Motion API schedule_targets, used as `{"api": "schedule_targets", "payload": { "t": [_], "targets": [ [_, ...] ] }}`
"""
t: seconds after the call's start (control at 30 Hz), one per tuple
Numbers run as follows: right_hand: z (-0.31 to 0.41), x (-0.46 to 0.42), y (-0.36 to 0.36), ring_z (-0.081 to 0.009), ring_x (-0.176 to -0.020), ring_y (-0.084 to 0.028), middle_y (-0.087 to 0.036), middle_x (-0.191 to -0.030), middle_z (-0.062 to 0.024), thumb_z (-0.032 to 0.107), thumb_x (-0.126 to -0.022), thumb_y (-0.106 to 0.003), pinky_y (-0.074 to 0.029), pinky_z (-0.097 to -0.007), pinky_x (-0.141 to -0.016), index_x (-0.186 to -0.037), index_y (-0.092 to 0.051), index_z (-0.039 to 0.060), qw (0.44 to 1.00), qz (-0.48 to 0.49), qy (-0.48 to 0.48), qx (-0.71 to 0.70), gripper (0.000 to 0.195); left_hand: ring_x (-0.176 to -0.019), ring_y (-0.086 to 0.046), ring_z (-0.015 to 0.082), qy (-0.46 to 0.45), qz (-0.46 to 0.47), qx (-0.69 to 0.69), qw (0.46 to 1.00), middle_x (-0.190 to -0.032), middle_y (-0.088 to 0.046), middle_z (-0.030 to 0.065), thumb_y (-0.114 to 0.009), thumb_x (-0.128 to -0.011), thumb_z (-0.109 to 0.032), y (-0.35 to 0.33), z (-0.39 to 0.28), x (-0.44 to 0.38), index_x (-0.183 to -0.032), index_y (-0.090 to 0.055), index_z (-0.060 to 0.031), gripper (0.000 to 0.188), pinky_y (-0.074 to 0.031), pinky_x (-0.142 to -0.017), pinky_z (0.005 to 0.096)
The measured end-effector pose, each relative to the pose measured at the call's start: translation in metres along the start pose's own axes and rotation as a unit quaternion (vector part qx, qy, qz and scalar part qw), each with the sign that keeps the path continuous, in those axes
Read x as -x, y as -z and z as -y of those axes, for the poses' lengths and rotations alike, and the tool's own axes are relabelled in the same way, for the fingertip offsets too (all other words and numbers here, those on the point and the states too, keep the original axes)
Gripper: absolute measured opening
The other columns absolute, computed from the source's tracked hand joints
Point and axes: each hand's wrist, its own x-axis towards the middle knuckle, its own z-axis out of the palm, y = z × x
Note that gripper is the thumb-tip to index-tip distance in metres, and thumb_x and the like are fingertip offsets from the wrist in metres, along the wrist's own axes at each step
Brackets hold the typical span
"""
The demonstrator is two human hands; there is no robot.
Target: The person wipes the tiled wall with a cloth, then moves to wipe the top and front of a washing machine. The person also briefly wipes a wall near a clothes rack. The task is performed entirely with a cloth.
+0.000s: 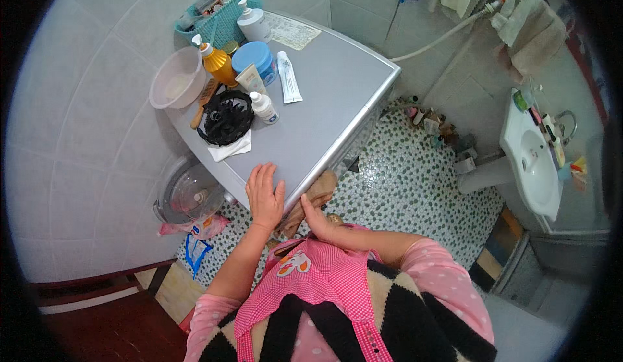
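Note:
My left hand lies palm down at the near corner of the grey top of a box-shaped unit, fingers stretched out and holding nothing. Beside the unit's silver edge, my right hand has its thumb up against the rim. Its other fingers are hidden, so whether they grip anything cannot be told. A brown cloth hangs along that side, close to the right hand. Beyond my left fingers lie a folded white tissue and a black hairnet-like bundle. A small white bottle stands next to the bundle.
Farther back are a toothpaste-like tube, blue tub, amber pump bottle, wooden hairbrush, pale basin and teal basket. A white washbasin is at right, a dark red chair at lower left.

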Motion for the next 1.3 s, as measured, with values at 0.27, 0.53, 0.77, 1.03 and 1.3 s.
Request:
{"api": "schedule_targets", "payload": {
  "t": [0.27, 0.53, 0.77, 1.03, 1.3],
  "targets": [
    [0.038, -0.099, 0.102, -0.0314, -0.138, -0.026, -0.021, -0.153, -0.0176, 0.068, -0.092, -0.036, -0.024, -0.0372, -0.113, -0.15, -0.009, -0.001, 0.944, -0.239, 0.136, -0.182, 0.094, -0.128, -0.04, 0.0354, 0.002, 0.014, -0.007, 1.0, -0.134, -0.05, 0.0133, -0.051, -0.093, -0.024, 0.001, -0.002, -0.002, -0.122, -0.054, -0.0037, 0.035, -0.027, -0.107, 0.0467],
    [0.178, -0.148, 0.241, -0.0292, -0.115, -0.053, -0.051, -0.129, -0.0157, 0.066, -0.092, -0.038, -0.047, -0.0432, -0.093, -0.139, -0.035, 0.0023, 0.915, -0.26, 0.191, -0.241, 0.079, -0.125, -0.041, 0.0342, 0.009, 0.02, 0.008, 1.0, -0.131, -0.051, 0.0135, -0.058, -0.088, -0.021, 0.004, -0.01, -0.007, -0.117, -0.057, -0.0043, 0.034, -0.028, -0.106, 0.0461],
    [0.091, -0.098, 0.12, -0.0316, -0.134, -0.029, -0.024, -0.146, -0.0209, 0.022, -0.09, -0.062, -0.025, -0.0409, -0.112, -0.144, -0.016, -0.0029, 0.824, -0.344, 0.427, 0.144, 0.076, -0.124, -0.042, 0.0338, 0.019, 0.023, 0.003, 1.0, -0.129, -0.052, 0.0131, -0.058, -0.088, -0.021, 0.005, -0.01, -0.01, -0.115, -0.058, -0.0045, 0.032, -0.029, -0.105, 0.046],
    [0.136, -0.072, 0.121, -0.0413, -0.129, -0.028, -0.037, -0.138, -0.0156, 0.033, -0.07, -0.075, -0.024, -0.0547, -0.106, -0.123, -0.052, 0.004, 0.706, -0.302, 0.453, 0.453, 0.064, -0.123, -0.044, 0.0329, 0.035, 0.014, 0.019, 0.999, -0.128, -0.053, 0.0121, -0.057, -0.089, -0.021, 0.005, -0.007, -0.003, -0.113, -0.06, -0.0045, 0.029, -0.031, -0.104, 0.0452],
    [0.227, -0.145, 0.255, -0.0385, -0.128, -0.034, -0.044, -0.135, -0.0174, 0.029, -0.076, -0.07, -0.031, -0.0468, -0.107, -0.121, -0.057, 0.0008, 0.696, -0.423, 0.359, 0.457, 0.054, -0.121, -0.045, 0.0334, 0.028, 0.0, 0.02, 0.999, -0.127, -0.054, 0.0114, -0.059, -0.087, -0.017, 0.004, -0.009, -0.005, -0.112, -0.059, -0.0065, 0.027, -0.033, -0.102, 0.045]
  ]
}}
